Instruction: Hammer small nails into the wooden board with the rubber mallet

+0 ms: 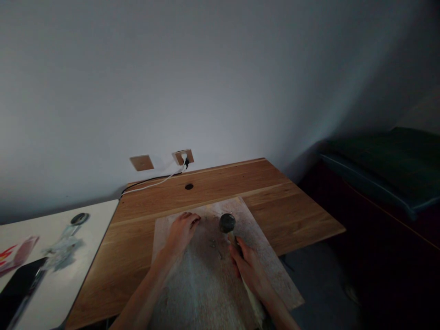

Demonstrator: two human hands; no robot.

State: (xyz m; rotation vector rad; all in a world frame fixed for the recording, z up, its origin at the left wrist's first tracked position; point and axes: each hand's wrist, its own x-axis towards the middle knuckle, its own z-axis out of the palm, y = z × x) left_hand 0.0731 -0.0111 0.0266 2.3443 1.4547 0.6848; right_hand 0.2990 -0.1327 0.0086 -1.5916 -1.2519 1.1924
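My right hand (248, 266) is closed around the pale handle of a hammer (227, 223), whose dark round head rests on a grey-white sheet (206, 284) spread over the wooden desk (275, 201). My left hand (181, 231) lies on the sheet to the left of the hammer head, fingers curled down against the surface; whether it pinches anything I cannot tell. A few small dark bits lie on the sheet between the hands.
A white table (58, 275) stands left of the desk with a black phone (20, 286) and small items. Two wall sockets (183, 157) sit behind the desk, a white cable (154, 183) plugged into one. A dark bed or sofa (385, 174) stands at right.
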